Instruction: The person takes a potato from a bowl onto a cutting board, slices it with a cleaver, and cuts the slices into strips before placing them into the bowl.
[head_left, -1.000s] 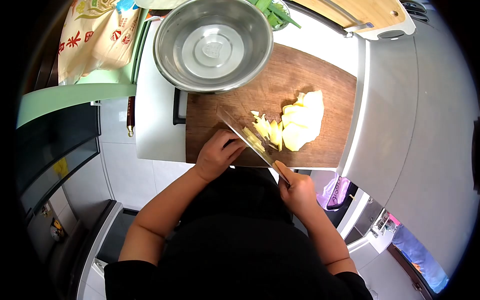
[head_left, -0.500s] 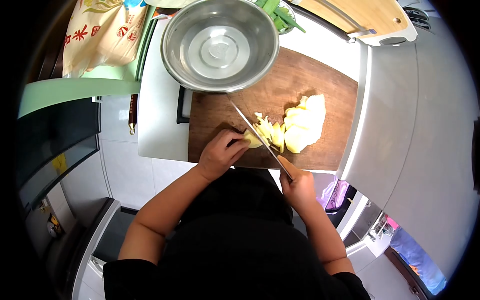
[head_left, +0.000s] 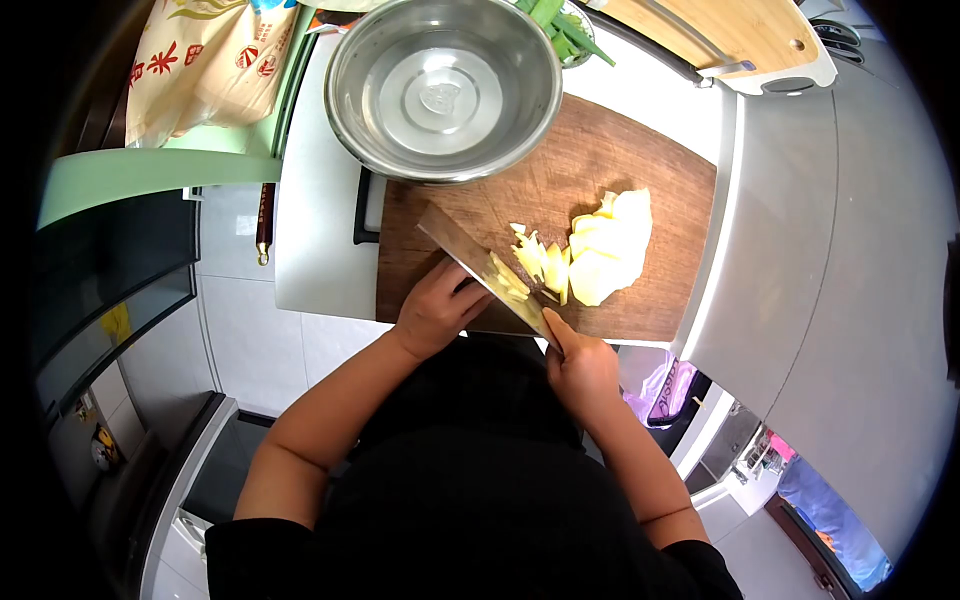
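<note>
My right hand (head_left: 583, 375) is closed round the handle of a wide-bladed knife (head_left: 457, 242) at the near edge of the wooden cutting board (head_left: 440, 205). The blade tilts across the board, with pale yellow strips (head_left: 510, 280) on its face. Just left of the blade is my left hand (head_left: 435, 312), fingers bent and pressed together; its fingertips and whatever they hold are hidden behind the blade. Cut yellow pieces (head_left: 545, 262) lie right of the knife, and beyond them a pile of larger yellow slices (head_left: 610, 248).
A steel bowl (head_left: 443, 90) overlaps the board's far left part. Behind it stands a dish with green stalks (head_left: 570, 35). A printed bag (head_left: 210, 75) is at the far left, and a light wooden board (head_left: 715, 35) at the far right.
Since half a second ago the knife has swung left and tilted, so its broad face shows with strips on it. It now covers the yellow piece that was visible at my left fingertips.
</note>
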